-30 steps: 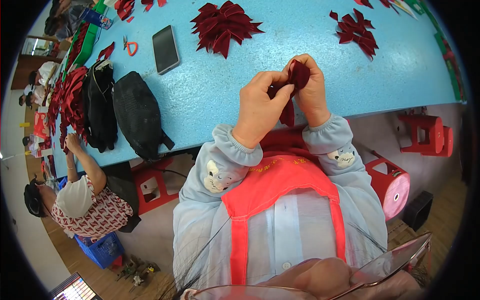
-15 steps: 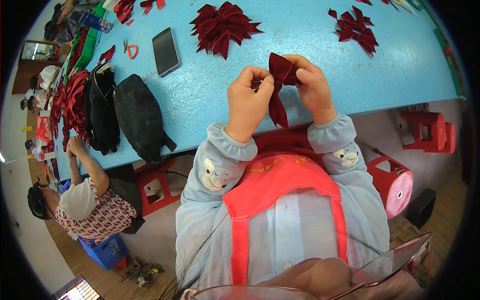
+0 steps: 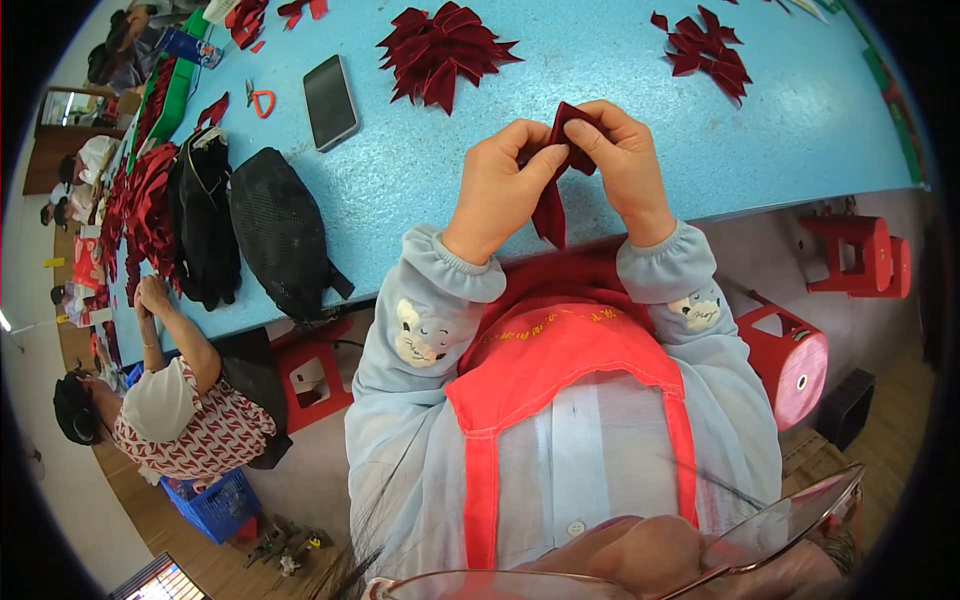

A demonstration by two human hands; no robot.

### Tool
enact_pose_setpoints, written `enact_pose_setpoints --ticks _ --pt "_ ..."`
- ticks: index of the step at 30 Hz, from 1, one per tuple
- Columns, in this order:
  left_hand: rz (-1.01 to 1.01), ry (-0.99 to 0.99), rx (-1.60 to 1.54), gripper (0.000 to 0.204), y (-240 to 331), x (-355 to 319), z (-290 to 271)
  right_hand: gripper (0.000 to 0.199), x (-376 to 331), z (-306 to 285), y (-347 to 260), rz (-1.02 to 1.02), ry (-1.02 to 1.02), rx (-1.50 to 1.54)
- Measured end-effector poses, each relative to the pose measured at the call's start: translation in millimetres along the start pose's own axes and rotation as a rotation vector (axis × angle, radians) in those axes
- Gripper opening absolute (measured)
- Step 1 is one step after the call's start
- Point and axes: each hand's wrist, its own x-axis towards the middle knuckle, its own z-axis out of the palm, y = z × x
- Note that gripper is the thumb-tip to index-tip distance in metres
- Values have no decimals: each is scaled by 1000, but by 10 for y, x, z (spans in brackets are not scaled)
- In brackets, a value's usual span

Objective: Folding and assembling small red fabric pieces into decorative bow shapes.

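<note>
A dark red velvet bow (image 3: 549,214) is held between my two hands, over the near edge of the blue table (image 3: 420,190). My left hand (image 3: 503,180) pinches its left side with thumb and fingertips. Fingers and thumb of my right hand (image 3: 625,165) close on the upper right part, thumb pressed on top. One pointed ribbon tail hangs down between the hands; the bow's middle is mostly covered by my fingers. Beyond my hands lies a pile of finished-looking dark red bows (image 3: 440,55), and a smaller group of bows (image 3: 706,55) sits farther right.
Left on the table are a phone (image 3: 330,103), orange-handled scissors (image 3: 262,103), black bags (image 3: 278,230) and a heap of red ribbon pieces (image 3: 148,215). A co-worker (image 3: 190,410) sits at the left. Red stools (image 3: 785,360) stand at the right below the table edge.
My hands have drawn closer together, and the bow has turned and folded so that less of it shows. My right thumb has come over its top.
</note>
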Motion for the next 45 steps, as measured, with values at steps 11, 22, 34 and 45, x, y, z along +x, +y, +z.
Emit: enact_pose_setpoints --ticks 11,22,34,45 --pt "-269 210 -698 22 4 -36 6 12 113 5 -50 -96 137 118" --pt "-197 -3 -269 19 247 27 -79 15 157 -66 -329 223 -321 -196" --pt "-48 92 -332 24 7 9 69 12 151 -31 -48 172 -19 277" --pt "-87 182 -433 20 -1 -46 58 22 208 47 -168 297 -129 64"
